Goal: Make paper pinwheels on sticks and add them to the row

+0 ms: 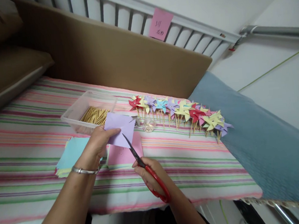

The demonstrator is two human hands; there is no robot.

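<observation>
- The left hand point(101, 140) pinches the purple paper sheet point(123, 123) by its left side, thumb on top
- The right hand point(152, 174) holds the red-handled scissors point(140, 161) by the handles
- The paper is ahead and to the left of the right hand
- The scissors slant that way, tip over the paper, near the left thumb
- I cannot tell if paper sits between the blades

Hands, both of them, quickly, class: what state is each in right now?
Left hand: closed, holding purple paper.
Right hand: closed, holding red-handled scissors.
</observation>
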